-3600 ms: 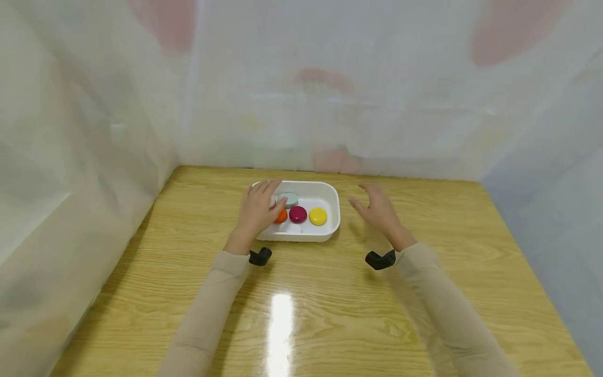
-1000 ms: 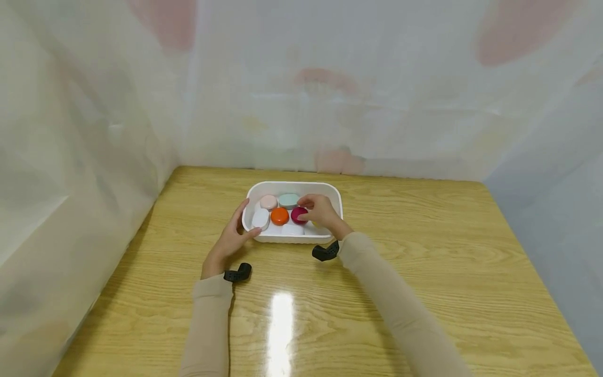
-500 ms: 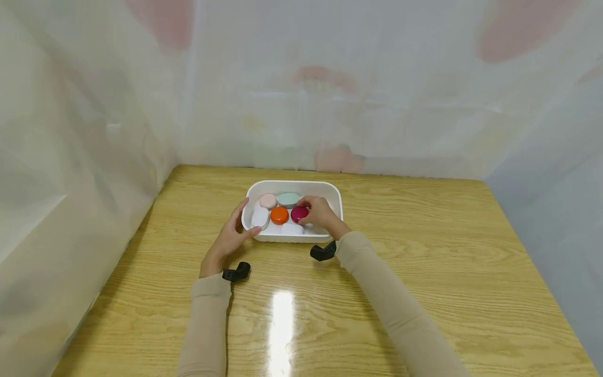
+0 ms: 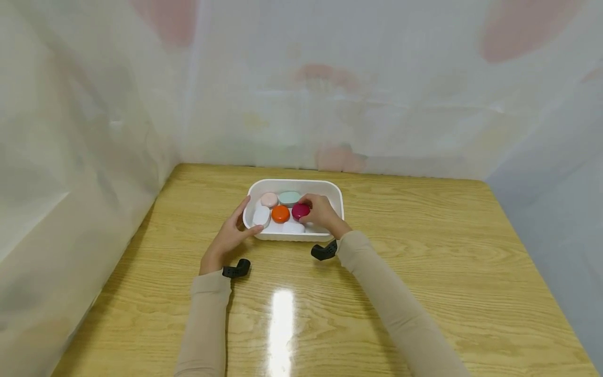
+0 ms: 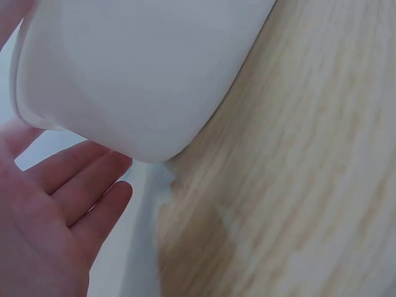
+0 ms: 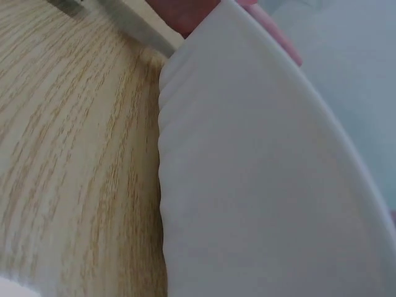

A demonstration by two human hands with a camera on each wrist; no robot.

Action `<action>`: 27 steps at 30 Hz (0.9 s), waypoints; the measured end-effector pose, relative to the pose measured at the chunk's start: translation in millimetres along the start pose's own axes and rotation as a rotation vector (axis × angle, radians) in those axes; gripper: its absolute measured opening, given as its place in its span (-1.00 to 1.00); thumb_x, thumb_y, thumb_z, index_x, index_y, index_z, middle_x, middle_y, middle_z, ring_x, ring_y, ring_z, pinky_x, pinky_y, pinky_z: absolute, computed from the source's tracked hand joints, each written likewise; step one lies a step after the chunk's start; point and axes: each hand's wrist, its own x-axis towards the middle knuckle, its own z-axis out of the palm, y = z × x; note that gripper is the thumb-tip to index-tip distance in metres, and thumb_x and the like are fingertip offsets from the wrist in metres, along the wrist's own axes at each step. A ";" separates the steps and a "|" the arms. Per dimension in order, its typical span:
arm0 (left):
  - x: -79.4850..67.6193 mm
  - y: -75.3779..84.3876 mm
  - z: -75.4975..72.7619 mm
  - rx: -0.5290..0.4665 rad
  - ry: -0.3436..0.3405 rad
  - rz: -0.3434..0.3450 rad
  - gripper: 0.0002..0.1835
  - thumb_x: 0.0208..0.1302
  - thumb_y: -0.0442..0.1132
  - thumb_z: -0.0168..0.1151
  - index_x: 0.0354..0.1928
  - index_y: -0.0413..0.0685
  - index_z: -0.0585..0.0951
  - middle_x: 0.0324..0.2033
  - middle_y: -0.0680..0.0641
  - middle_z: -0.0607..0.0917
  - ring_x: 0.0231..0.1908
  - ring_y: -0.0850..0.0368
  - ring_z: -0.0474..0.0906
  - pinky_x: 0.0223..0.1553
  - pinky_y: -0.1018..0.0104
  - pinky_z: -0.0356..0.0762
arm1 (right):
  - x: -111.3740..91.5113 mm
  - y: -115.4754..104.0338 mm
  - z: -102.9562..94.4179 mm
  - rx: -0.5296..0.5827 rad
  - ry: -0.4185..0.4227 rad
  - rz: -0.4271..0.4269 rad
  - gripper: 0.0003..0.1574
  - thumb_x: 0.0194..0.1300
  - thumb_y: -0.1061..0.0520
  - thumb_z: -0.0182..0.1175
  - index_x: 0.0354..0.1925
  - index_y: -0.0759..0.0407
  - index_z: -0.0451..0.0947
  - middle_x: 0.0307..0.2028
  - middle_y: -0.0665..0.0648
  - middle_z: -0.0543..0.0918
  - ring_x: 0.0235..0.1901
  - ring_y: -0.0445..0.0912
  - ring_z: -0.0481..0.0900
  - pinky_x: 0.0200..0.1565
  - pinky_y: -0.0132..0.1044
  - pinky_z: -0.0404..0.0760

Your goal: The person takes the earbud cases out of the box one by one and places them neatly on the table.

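Now the right hand [image 4: 322, 212], outside the white box [image 4: 297, 237] a few seconds ago, is in there pinching the crimson disc [image 4: 299, 210], so that looks like the one being handled! The left hand [image 4: 230, 234] has shifted off the pieces to the box's left end, fingers fairly straight against the rim, seemingly steadying it on the counter [image 4: 400, 293]. Tight quarters: orange disc [image 4: 280, 214] just beside, pale green piece [image 4: 289, 197] behind, white piece [image 4: 293, 228] in front, the right hand blocking the right end.
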 end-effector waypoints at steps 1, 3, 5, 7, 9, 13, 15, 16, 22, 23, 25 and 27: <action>0.3 -0.2 -0.3 0.000 0.000 0.000 0.02 0.20 -0.05 0.35 0.53 0.32 -0.12 0.55 -0.05 -0.06 0.47 -0.17 0.11 0.43 -0.11 0.14 | -0.5 -0.7 -0.8 0.006 0.002 0.005 -0.38 0.03 0.25 0.44 0.10 0.29 0.54 0.10 0.26 0.62 0.08 0.09 0.54 0.22 -0.12 0.53; 1.1 -0.6 -1.0 -0.001 0.004 -0.002 0.02 0.19 -0.05 0.36 0.53 0.32 -0.10 0.55 -0.04 -0.06 0.48 -0.16 0.11 0.43 -0.10 0.15 | -1.6 -3.2 -2.6 0.025 0.008 0.016 -0.36 0.03 0.23 0.44 0.11 0.29 0.53 0.10 0.27 0.61 0.08 0.10 0.54 0.22 -0.12 0.53; 1.7 -1.0 -2.0 0.002 0.007 0.002 0.03 0.18 -0.05 0.37 0.53 0.31 -0.11 0.55 -0.04 -0.05 0.47 -0.17 0.12 0.42 -0.11 0.15 | -2.8 -5.2 -4.2 0.045 0.013 0.023 -0.36 0.04 0.22 0.44 0.12 0.29 0.53 0.11 0.27 0.60 0.08 0.10 0.54 0.21 -0.13 0.54; 2.3 -1.3 -2.7 -0.005 0.010 0.004 0.04 0.17 -0.05 0.38 0.53 0.31 -0.09 0.55 -0.03 -0.04 0.47 -0.17 0.12 0.43 -0.10 0.15 | -4.6 -7.2 -5.7 0.060 0.021 0.019 -0.36 0.05 0.21 0.44 0.13 0.30 0.53 0.10 0.28 0.60 0.08 0.10 0.55 0.21 -0.13 0.54; 2.9 -2.4 -2.9 -0.001 0.012 0.019 0.04 0.17 -0.05 0.38 0.54 0.28 -0.09 0.55 -0.04 -0.04 0.47 -0.19 0.13 0.42 -0.11 0.15 | -7.4 -8.5 -7.1 0.065 0.036 0.002 -0.37 0.05 0.21 0.44 0.11 0.31 0.53 0.09 0.29 0.61 0.07 0.11 0.57 0.19 -0.13 0.56; 3.5 -5.1 -2.1 -0.002 0.016 0.046 0.03 0.18 -0.09 0.38 0.54 0.23 -0.09 0.55 -0.06 -0.03 0.46 -0.20 0.15 0.42 -0.12 0.16 | -14.7 -9.2 -10.1 0.054 0.074 -0.051 -0.40 0.04 0.22 0.44 0.08 0.33 0.56 0.06 0.31 0.63 0.04 0.12 0.62 0.16 -0.14 0.59; 3.6 -6.6 -1.3 -0.011 0.019 0.049 0.03 0.18 -0.11 0.38 0.54 0.23 -0.09 0.55 -0.06 -0.03 0.45 -0.20 0.15 0.42 -0.12 0.15 | -19.1 -8.3 -11.8 0.052 0.095 -0.076 -0.41 0.03 0.24 0.45 0.06 0.35 0.56 0.04 0.31 0.63 0.01 0.13 0.63 0.13 -0.14 0.61; 3.6 -7.0 -1.0 -0.018 0.018 0.051 0.03 0.18 -0.12 0.38 0.54 0.23 -0.09 0.55 -0.06 -0.03 0.45 -0.20 0.15 0.42 -0.12 0.15 | -21.6 -8.1 -13.0 0.051 0.105 -0.088 -0.42 0.03 0.25 0.45 0.05 0.36 0.56 0.03 0.32 0.64 0.00 0.13 0.63 0.12 -0.13 0.61; 1.3 -3.4 0.1 -0.036 0.016 0.032 0.03 0.20 -0.18 0.36 0.54 0.24 -0.10 0.55 -0.07 -0.03 0.46 -0.20 0.13 0.44 -0.12 0.12 | -34.4 -4.0 -17.9 0.092 0.158 -0.122 -0.42 0.01 0.26 0.46 0.04 0.39 0.56 0.00 0.34 0.64 -0.01 0.16 0.63 0.12 -0.07 0.61; -0.1 -0.3 0.2 -0.038 0.017 0.031 0.03 0.20 -0.20 0.36 0.54 0.21 -0.11 0.55 -0.09 -0.03 0.46 -0.21 0.12 0.44 -0.12 0.11 | -36.0 -2.9 -18.3 0.107 0.167 -0.126 -0.41 0.01 0.27 0.46 0.04 0.39 0.56 0.00 0.34 0.63 -0.01 0.17 0.62 0.13 -0.05 0.60; -0.3 0.3 0.9 -0.050 0.019 0.034 0.02 0.21 -0.22 0.35 0.54 0.22 -0.10 0.55 -0.07 -0.03 0.48 -0.19 0.10 0.44 -0.11 0.10 | -39.8 -1.4 -19.8 0.126 0.189 -0.137 -0.42 0.01 0.27 0.46 0.03 0.40 0.56 0.00 0.35 0.63 -0.01 0.18 0.62 0.14 -0.03 0.60; 0.2 0.5 1.5 -0.056 0.019 0.037 0.02 0.21 -0.23 0.35 0.54 0.22 -0.10 0.55 -0.07 -0.02 0.48 -0.17 0.08 0.45 -0.10 0.09 | -44.0 0.1 -21.4 0.145 0.211 -0.151 -0.42 0.00 0.28 0.46 0.02 0.41 0.56 0.00 0.36 0.63 -0.01 0.19 0.61 0.14 -0.01 0.59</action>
